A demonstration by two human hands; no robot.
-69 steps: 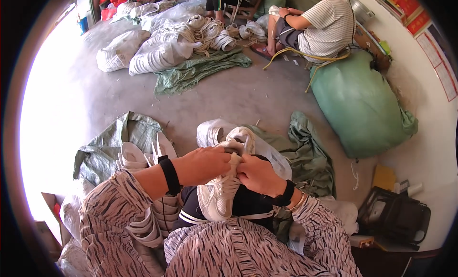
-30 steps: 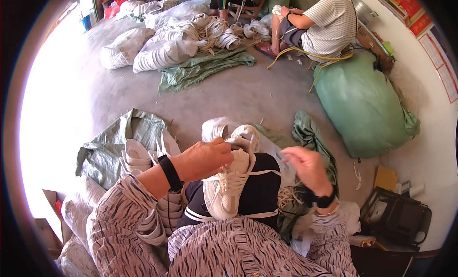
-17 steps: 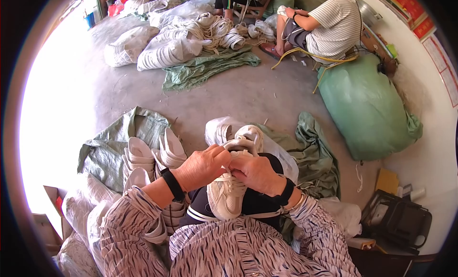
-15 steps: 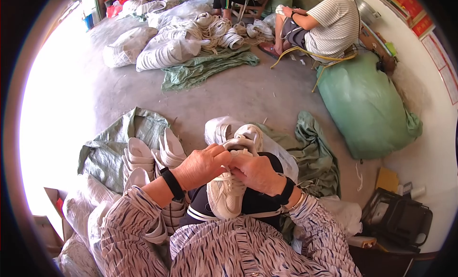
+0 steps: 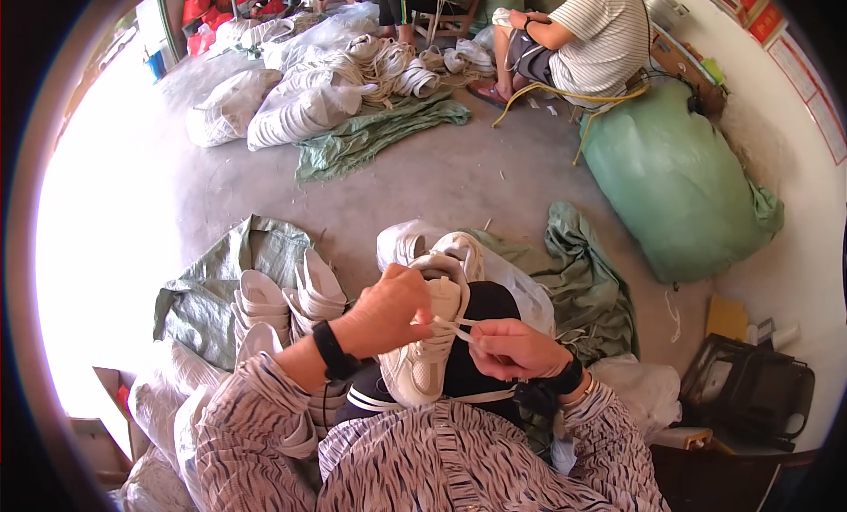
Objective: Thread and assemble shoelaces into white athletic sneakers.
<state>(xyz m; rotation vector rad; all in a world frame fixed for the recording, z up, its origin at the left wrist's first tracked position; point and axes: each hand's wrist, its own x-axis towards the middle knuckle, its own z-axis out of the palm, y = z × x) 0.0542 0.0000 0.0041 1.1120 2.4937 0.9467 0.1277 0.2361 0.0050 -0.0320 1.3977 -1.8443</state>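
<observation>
A cream lace-up sneaker (image 5: 422, 366) rests on my lap, toe toward me and tongue standing up. My right hand (image 5: 516, 348), to the right of the shoe, pinches a white shoelace (image 5: 460, 330) and holds it taut from the eyelets. At the shoe's left side, over the upper eyelets, is my left hand (image 5: 388, 313) with its fingers curled in. What its fingertips hold is hidden. Just beyond this shoe, more pale shoes (image 5: 460, 250) lie in a clear plastic bag.
Stacked pale shoes (image 5: 263, 302) stand left by a green woven sack (image 5: 207, 287). At the right are a stuffed green sack (image 5: 675, 181) and a black case (image 5: 750, 393). A seated person (image 5: 593, 44) works ahead, near piled shoes and laces (image 5: 379, 67).
My right hand has moved right and away from the shoe, drawing the lace out. My left hand has shifted slightly left and no longer meets the right hand.
</observation>
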